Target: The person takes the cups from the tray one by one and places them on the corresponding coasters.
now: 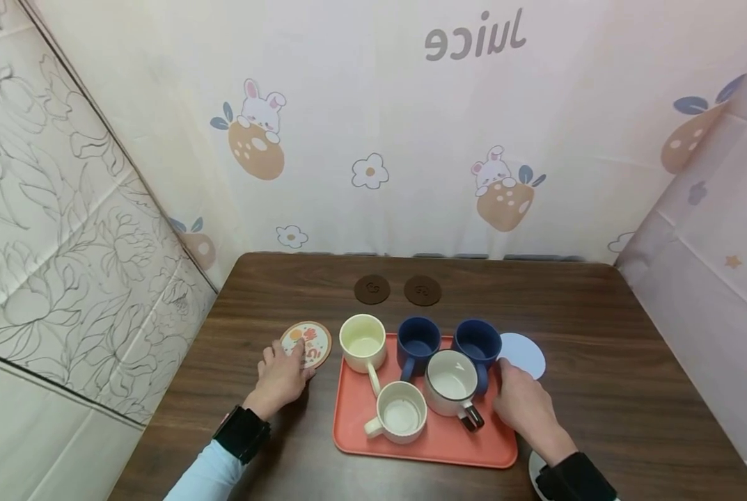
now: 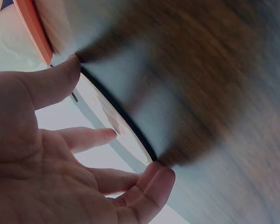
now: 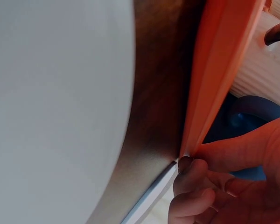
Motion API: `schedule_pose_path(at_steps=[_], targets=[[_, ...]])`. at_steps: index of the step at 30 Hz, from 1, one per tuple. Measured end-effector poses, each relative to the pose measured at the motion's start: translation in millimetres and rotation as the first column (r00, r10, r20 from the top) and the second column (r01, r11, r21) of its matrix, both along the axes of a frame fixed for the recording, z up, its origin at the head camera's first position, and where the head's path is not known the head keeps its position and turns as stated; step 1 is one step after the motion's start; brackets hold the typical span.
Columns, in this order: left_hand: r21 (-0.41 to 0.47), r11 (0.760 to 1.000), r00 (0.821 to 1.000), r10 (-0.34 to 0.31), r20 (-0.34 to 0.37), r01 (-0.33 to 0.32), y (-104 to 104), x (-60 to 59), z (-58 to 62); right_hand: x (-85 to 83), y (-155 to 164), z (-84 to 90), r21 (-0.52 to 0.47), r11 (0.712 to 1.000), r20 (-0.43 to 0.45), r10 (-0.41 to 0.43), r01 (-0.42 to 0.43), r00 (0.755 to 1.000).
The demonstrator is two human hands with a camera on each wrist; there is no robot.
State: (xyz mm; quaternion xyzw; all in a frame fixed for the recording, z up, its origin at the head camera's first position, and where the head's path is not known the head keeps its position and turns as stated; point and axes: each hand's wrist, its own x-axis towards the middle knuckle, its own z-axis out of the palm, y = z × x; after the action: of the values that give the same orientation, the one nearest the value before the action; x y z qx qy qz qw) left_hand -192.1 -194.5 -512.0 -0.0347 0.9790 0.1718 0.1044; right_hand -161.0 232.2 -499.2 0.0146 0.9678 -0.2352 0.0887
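Counting first: five mugs on one orange tray (image 1: 354, 424), two cream ones, two dark blue, one white with a dark rim. Cream mug (image 1: 363, 342) sits at the tray's back left corner, second cream mug (image 1: 401, 412) near the front, blue mugs (image 1: 418, 342) (image 1: 477, 341) along the back edge, rimmed mug (image 1: 451, 382) between them and the front. Four coasters: two dark brown coasters (image 1: 372, 289) (image 1: 422, 290) side by side near the far edge of the counter (image 1: 599, 327), one printed coaster (image 1: 307, 343) just left of the tray, one pale blue coaster (image 1: 523, 353) just right of it.

Left hand (image 1: 280, 376) rests on the printed coaster's near edge; the wrist view shows fingers (image 2: 149, 184) and thumb spread, tips on the coaster's rim. Right hand (image 1: 523, 403) lies at the tray's right edge beside the pale coaster; its fingers (image 3: 192, 170) are curled, tips touching the tray's edge, real grip cannot tell.

Open counter lies behind the tray, at the right side and at the front left. Fabric walls close off three sides.
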Motion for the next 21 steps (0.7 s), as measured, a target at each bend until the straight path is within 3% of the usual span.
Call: schedule_pose_path(at_steps=[9,21], targets=[[-0.033,0.999,0.998,-0.004,-0.065,0.002,3,-1.8,-2.5,2.6,1,-1.2,0.000,1.000,-0.027,0.002,-0.002,1.000],[-0.017,1.000,0.999,-0.007,-0.049,0.006,6,-18.0,-1.9,2.6,1,-0.4,0.001,1.000,-0.021,-0.001,0.001,1.000]])
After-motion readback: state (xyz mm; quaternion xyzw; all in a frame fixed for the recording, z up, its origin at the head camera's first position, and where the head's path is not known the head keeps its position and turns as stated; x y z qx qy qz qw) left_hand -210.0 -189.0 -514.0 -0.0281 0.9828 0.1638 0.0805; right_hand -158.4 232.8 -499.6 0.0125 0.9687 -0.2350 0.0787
